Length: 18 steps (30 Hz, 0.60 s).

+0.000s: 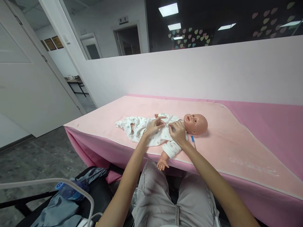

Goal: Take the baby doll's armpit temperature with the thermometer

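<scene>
A baby doll (197, 123) lies on its back, its head toward the right. It wears a white printed baby romper (137, 126). My left hand (155, 125) is over the doll's belly, thumb and fingers pinched at the front of the romper. Close beside it, my right hand (178, 130) pinches at the chest, its fingers curled. A thin white tie (166, 125) of the romper runs between my fingertips; its ends are hidden. One doll hand (163, 161) hangs over the table's near edge. Near the doll's shoulder lies a blue-capped pen-like stick (193, 138).
The table carries a pale pink mat (232, 142) over a deeper pink cloth (272, 126). A white wall with a window stands behind it. At lower left, a black chair (99, 186) holds a water bottle (73, 190) and grey-blue cloth, with a white cable (59, 180) in front.
</scene>
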Motion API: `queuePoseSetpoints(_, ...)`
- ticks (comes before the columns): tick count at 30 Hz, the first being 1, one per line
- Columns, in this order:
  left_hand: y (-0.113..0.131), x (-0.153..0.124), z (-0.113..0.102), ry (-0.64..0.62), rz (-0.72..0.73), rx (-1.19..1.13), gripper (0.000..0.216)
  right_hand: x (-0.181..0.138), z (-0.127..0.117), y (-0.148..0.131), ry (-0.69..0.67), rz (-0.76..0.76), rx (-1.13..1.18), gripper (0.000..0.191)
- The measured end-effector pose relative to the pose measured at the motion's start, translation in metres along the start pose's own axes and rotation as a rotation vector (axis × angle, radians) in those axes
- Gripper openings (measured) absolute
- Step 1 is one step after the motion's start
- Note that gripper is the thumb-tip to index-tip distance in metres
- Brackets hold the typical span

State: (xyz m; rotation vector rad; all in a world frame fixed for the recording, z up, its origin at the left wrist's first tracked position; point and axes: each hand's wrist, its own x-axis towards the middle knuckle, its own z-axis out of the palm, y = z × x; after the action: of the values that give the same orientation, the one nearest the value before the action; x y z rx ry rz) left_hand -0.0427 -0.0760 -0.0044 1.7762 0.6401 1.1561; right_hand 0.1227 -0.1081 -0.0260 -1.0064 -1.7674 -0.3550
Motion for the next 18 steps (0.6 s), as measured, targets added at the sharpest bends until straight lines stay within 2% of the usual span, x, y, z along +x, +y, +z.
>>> queuePoseSetpoints(2,0.0021,-0.0008,-0.0002,-0.042,-0.006,0.030,0.040,0.0002,0.0004,0.0002,0.005,0.011,-0.006,0.010)
queuePoseSetpoints(7,-0.0001,-0.0010,-0.0028,-0.103,-0.001,0.045,0.049,0.0009,0.0010,0.0002,0.012,0.021,-0.015,0.011)
queuePoseSetpoints(18,-0.0058,0.0000,-0.0023,-0.050,0.011,0.055,0.044,0.0005,0.0007,0.0000,0.005,0.025,-0.002,0.010)
